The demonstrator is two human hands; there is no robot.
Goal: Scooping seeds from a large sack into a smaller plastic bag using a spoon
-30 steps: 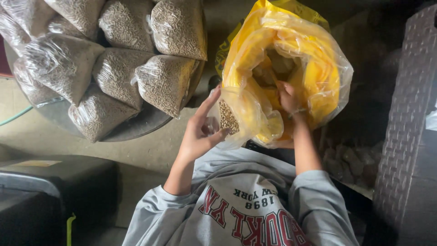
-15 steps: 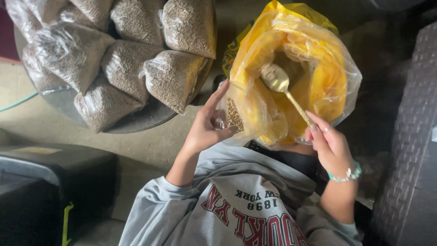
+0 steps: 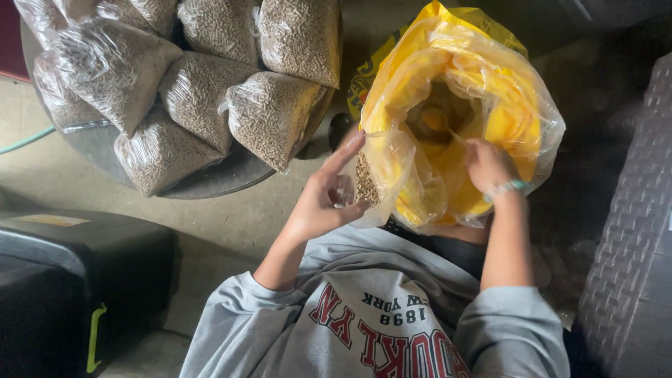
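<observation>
The floor is bare, worn concrete, dull grey and stained; on it stands a round dark tray with a low rim, heaped with clear plastic bags of pellets, each one knotted, plump and crinkled, the fill a pale brown grain; a black case with a matt lid lies at the lower left, and a dark mat with a raised diamond pattern rises at the right; a thin green hose crosses the far left. Between the person's knees sits a big yellow sack lined with glossy clear film, its mouth gaping, the same pellets deep inside. The left hand pinches a small clear bag, partly filled with pellets, against the sack's near rim, forefinger stretched upward; the right hand, a pale band at the wrist, reaches into the sack's mouth with fingers curled, though what they grip I cannot tell.
</observation>
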